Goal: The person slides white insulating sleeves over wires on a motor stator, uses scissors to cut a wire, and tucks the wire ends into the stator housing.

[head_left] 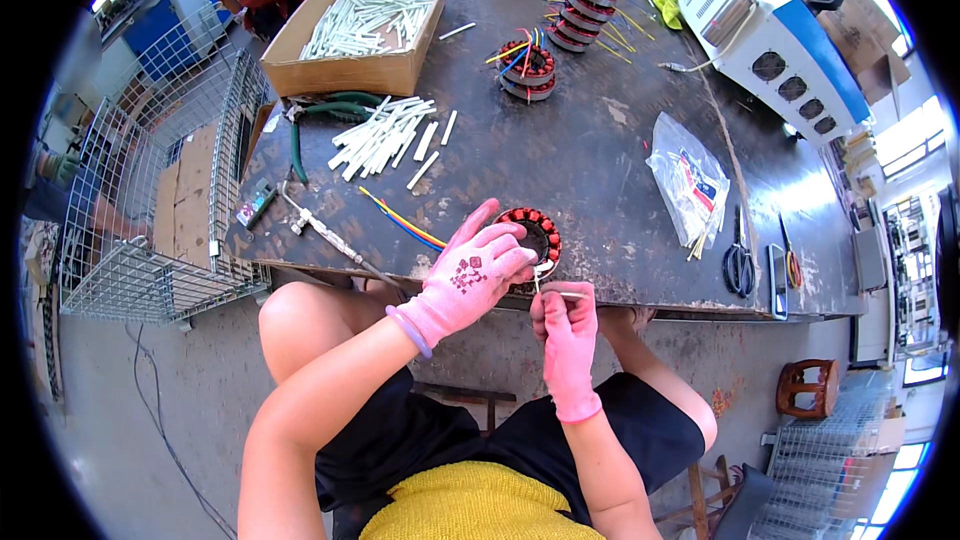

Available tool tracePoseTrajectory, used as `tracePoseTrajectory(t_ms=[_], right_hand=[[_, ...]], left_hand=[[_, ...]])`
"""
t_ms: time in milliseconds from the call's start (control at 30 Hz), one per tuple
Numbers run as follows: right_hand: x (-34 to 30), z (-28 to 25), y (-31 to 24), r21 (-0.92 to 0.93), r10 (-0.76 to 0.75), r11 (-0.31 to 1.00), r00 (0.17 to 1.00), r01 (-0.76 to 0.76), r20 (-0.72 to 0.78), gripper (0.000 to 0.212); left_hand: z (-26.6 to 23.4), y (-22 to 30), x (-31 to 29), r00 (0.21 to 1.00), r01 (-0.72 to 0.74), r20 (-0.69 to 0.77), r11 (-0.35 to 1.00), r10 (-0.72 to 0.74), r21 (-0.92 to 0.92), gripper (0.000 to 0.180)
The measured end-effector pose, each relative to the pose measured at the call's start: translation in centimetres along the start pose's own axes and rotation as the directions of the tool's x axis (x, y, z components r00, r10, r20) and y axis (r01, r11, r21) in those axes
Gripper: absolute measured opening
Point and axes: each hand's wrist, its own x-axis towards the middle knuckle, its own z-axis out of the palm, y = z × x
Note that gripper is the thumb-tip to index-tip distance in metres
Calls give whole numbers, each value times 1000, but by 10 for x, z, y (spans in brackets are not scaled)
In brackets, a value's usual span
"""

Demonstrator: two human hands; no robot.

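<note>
Worn dark bench (620,190): your left grip (472,278) holds a red-wound stator (546,224), just beyond your right grip (567,330), which pinches a slim white sleeve (573,295) lying crosswise.

Person's left forearm (345,380) angled toward 1 o'clock, left hand (475,278) gloved, back up, fingers bent. Right forearm (605,465) aimed 11 o'clock; right hand (568,338) at left's 4 o'clock, thumb and fingers pinched.

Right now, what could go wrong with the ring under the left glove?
The wound ring sits near the front edge of the table, so it might slip off if the left hand on it shifts. The coloured wires stretch toward the torch-like tool and could perhaps snag.
</note>
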Motion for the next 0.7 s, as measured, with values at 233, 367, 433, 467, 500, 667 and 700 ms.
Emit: tracePoseTrajectory(t_ms=[233,367,433,467,500,667,700], right_hand=[[73,22,-43,-335,-109,926,973,174,204,8],[99,20,-38,-378,7,920,961,102,277,7],[101,21,-35,-389,-49,909,964,151,261,9],[104,17,-44,-507,-40,843,962,177,269,11],[103,14,-62,-579,44,810,976,88,211,16],[48,-4,-150,-642,-450,650,887,407,107,26],[5,25,-163,-726,-343,600,928,337,147,20]], left_hand=[[2,-2,9,995,-87,57,996,85,25,18],[1,1,11,995,-87,55,996,86,19,18],[2,-1,11,992,-108,72,993,105,39,16],[0,-1,14,989,-143,38,990,143,9,17],[-7,3,20,985,-147,87,989,148,-15,16],[-129,-28,85,991,-44,-128,993,29,-111,21],[-164,-24,109,958,103,-219,937,-184,-334,16]])
